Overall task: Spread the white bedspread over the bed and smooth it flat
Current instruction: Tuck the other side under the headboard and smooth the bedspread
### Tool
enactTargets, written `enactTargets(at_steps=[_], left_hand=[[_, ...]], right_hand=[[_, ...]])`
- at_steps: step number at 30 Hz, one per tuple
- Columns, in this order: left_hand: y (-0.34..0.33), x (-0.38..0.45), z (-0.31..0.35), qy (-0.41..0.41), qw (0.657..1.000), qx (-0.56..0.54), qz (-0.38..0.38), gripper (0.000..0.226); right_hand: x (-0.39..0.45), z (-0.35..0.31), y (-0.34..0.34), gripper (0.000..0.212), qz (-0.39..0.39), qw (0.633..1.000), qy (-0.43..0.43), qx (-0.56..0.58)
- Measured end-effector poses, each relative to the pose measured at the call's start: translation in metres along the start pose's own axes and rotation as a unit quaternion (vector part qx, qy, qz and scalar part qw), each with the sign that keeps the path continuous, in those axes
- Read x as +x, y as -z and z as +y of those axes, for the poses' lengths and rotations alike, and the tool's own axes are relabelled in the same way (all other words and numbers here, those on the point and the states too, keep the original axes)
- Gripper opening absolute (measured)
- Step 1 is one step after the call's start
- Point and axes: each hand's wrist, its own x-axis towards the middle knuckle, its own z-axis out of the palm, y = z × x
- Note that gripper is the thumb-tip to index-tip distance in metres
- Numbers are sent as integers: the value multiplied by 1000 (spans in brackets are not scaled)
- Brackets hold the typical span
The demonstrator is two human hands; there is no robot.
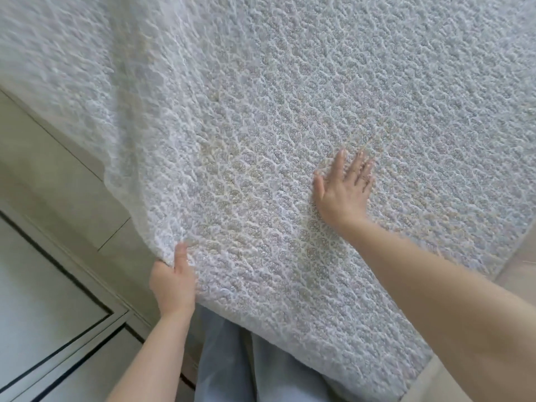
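1. One view only, from the head camera, looking down over both bare forearms.
2. White bedspread (290, 111), bumpy and quilted with a small floral print, filling most of the frame from the upper left to the right edge and reaching down to the lower centre.
3. Left hand (173, 281) at lower left of centre, gripping the near corner of the bedspread: thumb lying on top of the cloth, fingers curled out of sight beneath it, corner lifted into a soft fold.
4. Right hand (345, 188) right of centre, fingers straight and slightly spread, palm pressed flat on the bedspread's top; a ring on one finger, fingertips blurred.
5. Beige bed surface (516, 268) uncovered at the right edge and lower right corner, just beside the cloth's edge.
6. Pale blue trousers (232, 358) at bottom centre, partly under the hanging edge.
7. Pale floor (43, 169) with thin seams along the left side; a light panel with dark framed edges (49, 300) at lower left.
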Motion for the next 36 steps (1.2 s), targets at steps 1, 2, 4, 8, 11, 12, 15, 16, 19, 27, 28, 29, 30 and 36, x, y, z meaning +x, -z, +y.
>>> enactTargets(at_steps=[1,2,4,8,11,12,15,16,19,27,28,29,30,36], left_hand=[[-3,7,-1,20,999,-19,-23,47],[-7,14,0,56,996,-55,-50,47],[-14,22,2,118,982,-107,-101,55],[-11,21,-5,76,991,-83,-73,35],[-12,21,-12,98,989,-104,-27,37],[-13,22,-10,137,981,-130,-36,41],[-7,37,5,228,934,-245,-129,85],[-2,44,13,212,929,-268,-145,90],[7,74,44,153,936,-283,-146,114],[26,112,51,78,963,-255,31,27],[27,111,46,97,958,-269,28,33],[27,111,41,128,948,-292,-2,40],[28,117,41,163,930,-325,-50,45],[53,165,73,216,861,-390,-245,58]], right_hand=[[-1,4,-1,75,6,1000,10,-9],[-2,8,-1,74,6,1000,14,-16],[-6,7,-2,73,0,1000,3,-23],[-27,-33,-14,74,-17,999,37,4],[-47,-69,-24,70,-54,989,138,-25],[-49,-77,-24,68,-65,984,165,-27],[-31,-88,-12,69,-45,980,191,16],[-20,-89,-6,69,-29,982,187,26],[18,-95,8,62,9,988,145,46],[39,-144,2,70,-21,997,63,28],[41,-146,6,72,-30,998,54,32],[44,-148,10,73,-34,998,44,33],[50,-153,15,74,-31,998,42,33],[81,-198,33,70,-16,998,52,30]])
